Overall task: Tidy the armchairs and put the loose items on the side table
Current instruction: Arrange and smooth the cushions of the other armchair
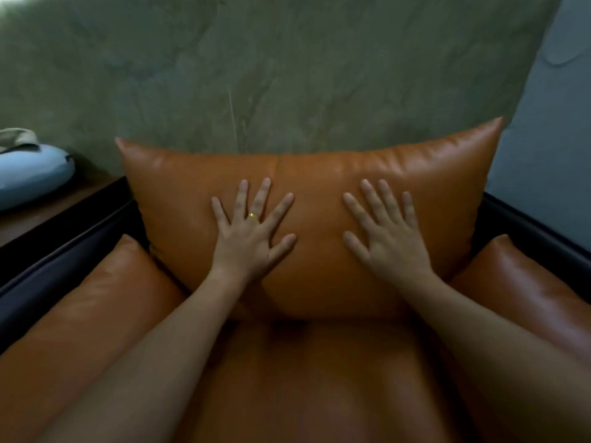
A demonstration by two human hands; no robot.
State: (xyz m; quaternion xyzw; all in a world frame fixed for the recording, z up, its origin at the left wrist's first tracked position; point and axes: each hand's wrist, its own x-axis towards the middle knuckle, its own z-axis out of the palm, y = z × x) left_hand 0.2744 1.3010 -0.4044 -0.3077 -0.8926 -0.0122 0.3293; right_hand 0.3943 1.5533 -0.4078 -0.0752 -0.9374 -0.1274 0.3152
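Armchair (pixel 303 378) in orange leather stood against a mottled green wall (pixel 287 75), its plump back cushion (pixel 307 174) upright between two padded arm cushions (pixel 96 308), as a person's bare arms reached across the seat. Both hands lay flat on the cushion's face, fingers straight and spread, gripping nothing: the left hand (pixel 252 233), a gold ring (pixel 252 215) on one finger, left of the centre seam, and the right hand (pixel 388 239) to its right. On a dark wooden side table (pixel 64 203) just beside the chair, on the person's left, rested a pale blue pillow (pixel 32 179) with a beige item (pixel 17 137) on top.
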